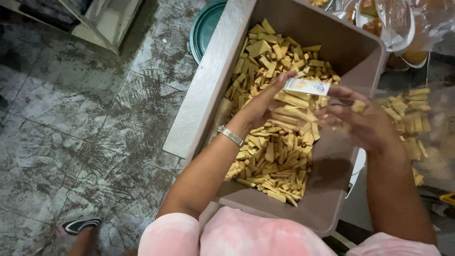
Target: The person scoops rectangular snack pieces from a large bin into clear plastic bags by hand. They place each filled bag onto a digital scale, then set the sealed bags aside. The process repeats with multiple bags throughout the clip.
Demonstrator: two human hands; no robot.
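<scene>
Head cam, label (307, 86) btwn left hand (263, 106) fingertips

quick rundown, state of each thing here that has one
brown tub: open, partly filled, far half heaped with sticks
yellow snack sticks: loose pile in the tub
clear bag: on the right, holds more sticks
small white label: held over the tub at the left hand's fingertips
left hand: holding the label
right hand: blurred, a few sticks in it
teal bucket: on the floor, contents not visible
</scene>
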